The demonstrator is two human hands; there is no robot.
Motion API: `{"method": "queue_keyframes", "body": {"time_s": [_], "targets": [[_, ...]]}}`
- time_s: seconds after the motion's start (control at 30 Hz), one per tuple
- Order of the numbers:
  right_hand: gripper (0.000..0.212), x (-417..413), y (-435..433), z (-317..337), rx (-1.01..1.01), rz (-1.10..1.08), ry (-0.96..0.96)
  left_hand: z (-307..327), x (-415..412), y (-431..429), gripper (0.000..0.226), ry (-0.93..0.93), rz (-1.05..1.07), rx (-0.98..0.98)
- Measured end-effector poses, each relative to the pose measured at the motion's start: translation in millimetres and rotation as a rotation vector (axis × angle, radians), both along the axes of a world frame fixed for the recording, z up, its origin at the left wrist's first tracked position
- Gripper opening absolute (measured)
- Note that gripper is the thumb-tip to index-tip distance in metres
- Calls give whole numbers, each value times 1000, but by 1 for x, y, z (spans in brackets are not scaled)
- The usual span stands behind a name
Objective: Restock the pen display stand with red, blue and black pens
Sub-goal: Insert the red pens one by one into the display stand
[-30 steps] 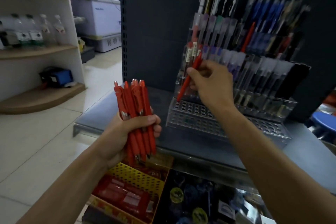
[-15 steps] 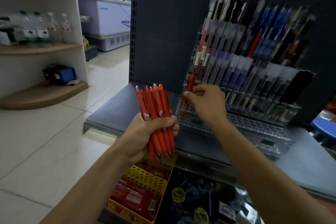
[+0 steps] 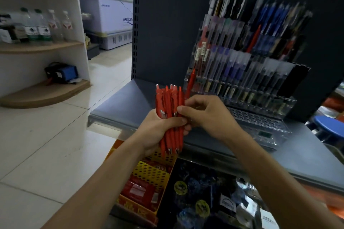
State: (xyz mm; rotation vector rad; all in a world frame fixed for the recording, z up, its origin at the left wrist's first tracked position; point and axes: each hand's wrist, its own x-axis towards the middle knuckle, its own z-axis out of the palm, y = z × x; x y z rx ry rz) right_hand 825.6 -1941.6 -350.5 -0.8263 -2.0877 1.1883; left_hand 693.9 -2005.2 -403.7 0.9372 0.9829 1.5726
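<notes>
My left hand grips a bundle of several red pens, held upright in front of the shelf. My right hand is at the bundle's right side, with its thumb and fingertips pinching one red pen of the bundle. Behind stands a clear tiered pen display stand with rows of blue, black, purple and red pens. One red pen stands alone in a slot at the stand's lower left. Another red pen leans among the blue ones higher up.
The stand sits on a grey metal shelf against a dark back panel. Below the shelf are a yellow perforated basket with red packs and dark packaged goods. A white shelf unit with bottles stands left across the tiled floor.
My right hand left a red pen standing in the stand's lower-left slot and came back to the bundle in my left hand, where it now pinches another pen.
</notes>
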Motion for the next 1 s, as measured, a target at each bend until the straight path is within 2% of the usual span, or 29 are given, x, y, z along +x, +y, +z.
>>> {"method": "queue_keyframes", "body": {"time_s": [0.2,0.27,0.33,0.43,0.53,0.67,0.77,0.87,1.0], "targets": [[17,7,2,-6,83,-66,-65,-3,0,-2,21,21,-1,-2],[15,8,4,-3,87,-98,-44,-2,-1,-1,21,-49,18,10],[13,7,8,4,73,-143,27,0,-3,-1,19,-123,23,26],[10,6,18,21,26,-251,191,-1,-8,1,20,-126,10,27],[8,1,32,37,119,-356,261,-4,-10,5,20,-107,-17,7],[7,-11,47,46,282,-418,214,-2,-12,10,13,-120,-8,57],[13,-17,58,45,410,-417,98,-2,-15,14,11,-143,2,113],[14,-24,63,34,460,-423,10,-5,-20,17,10,-179,26,137],[17,-28,64,25,516,-474,20,-8,-23,19,12,-200,31,154]]}}
